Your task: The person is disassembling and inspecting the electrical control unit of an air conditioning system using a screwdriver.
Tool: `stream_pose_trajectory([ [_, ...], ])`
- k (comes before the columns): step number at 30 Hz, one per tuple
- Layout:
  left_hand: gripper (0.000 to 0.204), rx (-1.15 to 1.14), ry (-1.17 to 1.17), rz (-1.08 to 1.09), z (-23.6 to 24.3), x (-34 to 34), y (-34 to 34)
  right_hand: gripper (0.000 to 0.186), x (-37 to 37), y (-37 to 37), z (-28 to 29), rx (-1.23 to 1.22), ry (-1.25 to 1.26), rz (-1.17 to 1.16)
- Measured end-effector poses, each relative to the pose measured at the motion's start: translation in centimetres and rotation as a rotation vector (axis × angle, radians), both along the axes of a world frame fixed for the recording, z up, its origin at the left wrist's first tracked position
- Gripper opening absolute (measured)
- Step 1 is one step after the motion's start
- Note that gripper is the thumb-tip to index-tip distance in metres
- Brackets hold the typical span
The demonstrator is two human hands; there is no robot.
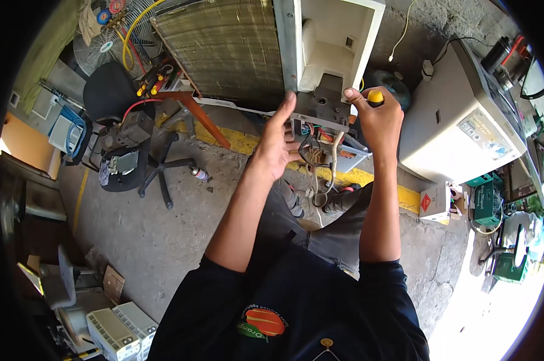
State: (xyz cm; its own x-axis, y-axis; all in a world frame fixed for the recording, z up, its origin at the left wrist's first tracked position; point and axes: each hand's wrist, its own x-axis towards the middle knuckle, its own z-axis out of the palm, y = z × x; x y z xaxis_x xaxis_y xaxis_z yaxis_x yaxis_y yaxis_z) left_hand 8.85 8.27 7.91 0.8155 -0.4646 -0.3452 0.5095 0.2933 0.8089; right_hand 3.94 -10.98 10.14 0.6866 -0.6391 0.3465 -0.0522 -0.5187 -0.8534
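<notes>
An opened air conditioner unit stands in front of me, with a finned coil (224,48) on its left and a white housing (368,36) on its right. A dark metal control panel (323,108) sits at its near end, and wires (311,147) with a pale power cord (334,156) hang below. My left hand (272,144) is at the panel's left edge, thumb raised and fingers stretched out near the wires. On the panel's right side, my right hand (380,117) is closed around a screwdriver (375,96) with a yellow handle; its shaft is hidden.
A white appliance (452,120) stands to the right, near a cardboard box (434,201) and green crates (487,201). At left are a black office chair (109,90), a fan (109,48) and a spray can (198,173) on the floor. A plastic bin (353,159) sits below the unit.
</notes>
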Motion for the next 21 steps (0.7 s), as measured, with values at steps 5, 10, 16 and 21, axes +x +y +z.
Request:
stream_pose_trajectory([
  [5, 0.052, -0.047, 0.063, -0.199, 0.4, 2.2, 1.2, 0.045, 0.1, 0.5, 0.7, 0.033, 0.043, 0.048],
  [10, 0.042, -0.065, 0.023, -0.257, -1.5, 3.0, 1.4, 0.044, 0.0, 0.1, 1.5, -0.048, 0.033, 0.050],
  [16, 0.039, -0.027, 0.031, -0.243, -1.8, 2.4, 3.3, 0.039, 0.4, -0.1, 1.6, -0.140, 0.066, 0.079],
  [21, 0.040, -0.056, 0.095, -0.196, -0.6, 2.3, 1.9, 0.036, 0.7, -1.1, -0.3, -0.054, 0.073, 0.122],
])
